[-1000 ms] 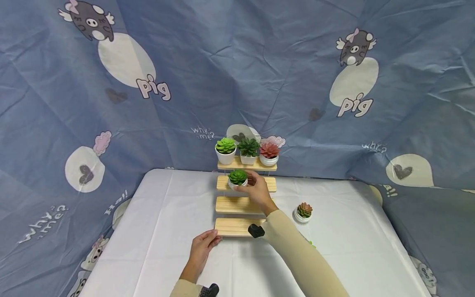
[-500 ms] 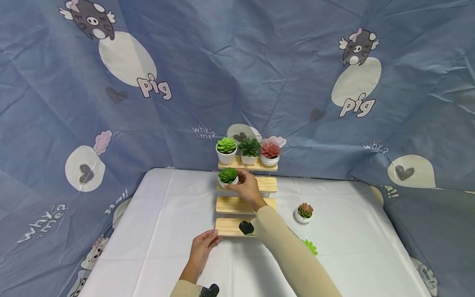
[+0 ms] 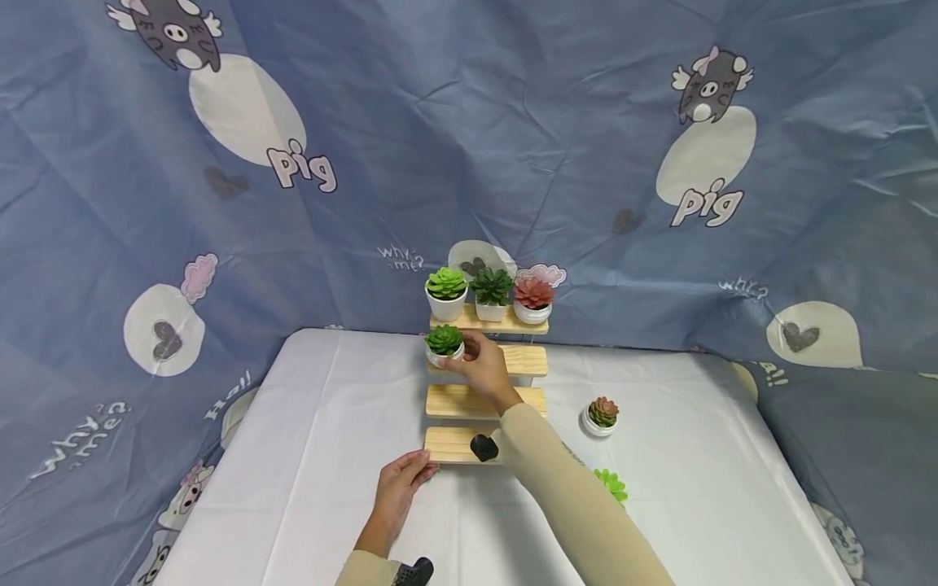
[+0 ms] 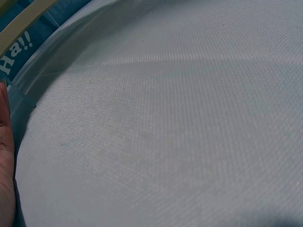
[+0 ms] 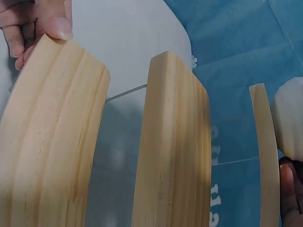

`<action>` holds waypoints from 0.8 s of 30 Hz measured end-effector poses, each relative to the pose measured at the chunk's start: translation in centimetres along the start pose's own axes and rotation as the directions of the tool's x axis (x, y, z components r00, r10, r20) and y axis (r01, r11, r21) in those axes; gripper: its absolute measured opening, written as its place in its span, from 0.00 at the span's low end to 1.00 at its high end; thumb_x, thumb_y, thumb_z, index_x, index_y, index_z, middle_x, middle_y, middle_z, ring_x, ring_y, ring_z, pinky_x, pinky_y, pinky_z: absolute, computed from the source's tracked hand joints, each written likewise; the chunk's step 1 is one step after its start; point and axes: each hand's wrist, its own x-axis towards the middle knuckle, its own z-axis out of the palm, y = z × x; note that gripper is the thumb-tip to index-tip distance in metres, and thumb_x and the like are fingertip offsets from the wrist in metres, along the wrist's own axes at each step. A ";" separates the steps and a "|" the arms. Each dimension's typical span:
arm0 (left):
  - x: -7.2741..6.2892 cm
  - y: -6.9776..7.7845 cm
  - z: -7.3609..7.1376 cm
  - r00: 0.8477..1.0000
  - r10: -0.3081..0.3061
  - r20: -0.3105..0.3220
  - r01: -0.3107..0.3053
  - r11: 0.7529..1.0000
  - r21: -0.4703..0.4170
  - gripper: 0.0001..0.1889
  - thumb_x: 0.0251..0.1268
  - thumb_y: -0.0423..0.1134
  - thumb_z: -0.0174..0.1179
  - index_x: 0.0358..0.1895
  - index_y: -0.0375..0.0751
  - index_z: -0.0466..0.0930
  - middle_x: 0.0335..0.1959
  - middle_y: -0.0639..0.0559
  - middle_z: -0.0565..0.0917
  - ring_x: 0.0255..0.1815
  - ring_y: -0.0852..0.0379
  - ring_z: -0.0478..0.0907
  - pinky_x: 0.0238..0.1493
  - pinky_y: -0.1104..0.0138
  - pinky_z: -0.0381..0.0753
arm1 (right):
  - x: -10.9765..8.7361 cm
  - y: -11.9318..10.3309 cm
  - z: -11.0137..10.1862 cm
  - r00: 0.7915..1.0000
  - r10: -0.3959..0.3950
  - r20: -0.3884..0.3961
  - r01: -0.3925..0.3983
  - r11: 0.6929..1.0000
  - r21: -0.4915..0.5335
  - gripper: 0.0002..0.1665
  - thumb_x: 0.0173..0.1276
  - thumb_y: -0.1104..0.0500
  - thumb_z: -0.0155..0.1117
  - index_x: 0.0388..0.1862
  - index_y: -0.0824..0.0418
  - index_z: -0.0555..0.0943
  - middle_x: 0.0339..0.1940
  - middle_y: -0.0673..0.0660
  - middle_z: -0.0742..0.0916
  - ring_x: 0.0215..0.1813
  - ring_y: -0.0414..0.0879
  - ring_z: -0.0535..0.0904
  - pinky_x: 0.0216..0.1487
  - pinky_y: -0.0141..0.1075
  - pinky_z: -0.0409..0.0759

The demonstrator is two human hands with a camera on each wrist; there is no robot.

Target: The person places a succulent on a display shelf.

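Note:
My right hand (image 3: 484,366) holds a green potted succulent (image 3: 444,342) by its white pot, at the left end of the second board from the top of a wooden tiered stand (image 3: 484,402). In the right wrist view, the white pot (image 5: 289,118) shows at the right edge, with fingertips (image 5: 289,189) against it. My left hand (image 3: 399,488) pinches the left front corner of the lowest board, thumb on top and fingers beneath. That grip also appears in the right wrist view, at the board (image 5: 52,127). Only a sliver of the left hand (image 4: 5,156) enters the left wrist view.
Three potted succulents line the top board: light green (image 3: 446,293), dark green (image 3: 492,295) and red (image 3: 533,299). Right of the stand, a reddish-green potted succulent (image 3: 601,416) sits on the white tablecloth (image 3: 696,472). A bright green succulent (image 3: 611,485) is partly hidden by the right sleeve.
My right hand has moved the green potted succulent leftward along the second board to its left end. The bright green succulent by the sleeve shows more. My left hand stays on the lowest board.

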 end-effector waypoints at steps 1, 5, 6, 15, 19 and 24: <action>0.0 0.0 0.0 1.000 0.003 0.004 -0.003 1.000 -0.002 0.14 0.68 0.32 0.59 0.47 0.20 0.77 0.31 0.50 0.84 0.33 0.60 0.82 0.41 0.72 0.83 | 0.0 0.0 0.0 1.000 -0.008 0.000 0.008 1.000 -0.006 0.35 0.56 0.58 0.76 0.62 0.62 0.74 0.55 0.59 0.83 0.56 0.50 0.78 0.57 0.42 0.77; 0.1 0.0 0.0 1.000 0.002 0.012 -0.001 1.000 -0.015 0.12 0.68 0.32 0.59 0.45 0.22 0.78 0.30 0.51 0.84 0.33 0.61 0.82 0.41 0.72 0.83 | -0.2 0.1 -0.1 0.999 -0.038 0.011 0.039 0.999 -0.028 0.35 0.57 0.59 0.75 0.63 0.61 0.74 0.56 0.60 0.82 0.58 0.51 0.77 0.59 0.42 0.77; 0.1 0.0 0.0 1.000 -0.001 0.012 0.001 1.000 -0.015 0.12 0.68 0.32 0.59 0.45 0.22 0.78 0.30 0.51 0.84 0.33 0.61 0.82 0.41 0.72 0.83 | -0.3 0.1 -0.2 0.999 -0.046 0.017 0.046 0.999 -0.024 0.35 0.57 0.59 0.75 0.63 0.62 0.74 0.57 0.60 0.82 0.59 0.51 0.77 0.59 0.43 0.77; 0.2 0.0 0.1 1.000 -0.014 -0.009 0.014 1.000 -0.004 0.12 0.67 0.31 0.59 0.46 0.22 0.78 0.30 0.50 0.84 0.33 0.60 0.82 0.42 0.71 0.83 | -2.1 1.3 -3.1 0.995 -0.064 0.076 0.056 0.993 0.101 0.35 0.59 0.65 0.72 0.65 0.66 0.71 0.57 0.65 0.80 0.58 0.57 0.76 0.59 0.42 0.77; 0.2 0.0 0.3 1.000 -0.024 -0.012 0.024 1.000 -0.009 0.12 0.66 0.32 0.60 0.44 0.23 0.79 0.30 0.50 0.84 0.33 0.60 0.82 0.42 0.71 0.83 | -3.1 2.4 -5.4 0.990 -0.081 0.120 0.064 0.988 0.139 0.33 0.61 0.67 0.70 0.65 0.66 0.70 0.55 0.68 0.80 0.55 0.61 0.77 0.55 0.43 0.79; 0.1 0.2 0.3 0.999 -0.030 -0.025 0.030 1.000 0.005 0.11 0.67 0.32 0.60 0.44 0.24 0.79 0.30 0.50 0.84 0.33 0.60 0.82 0.41 0.71 0.83 | -4.7 4.2 -8.4 0.980 -0.080 0.180 0.054 0.988 0.145 0.29 0.62 0.67 0.69 0.62 0.69 0.72 0.53 0.69 0.81 0.52 0.59 0.79 0.50 0.38 0.82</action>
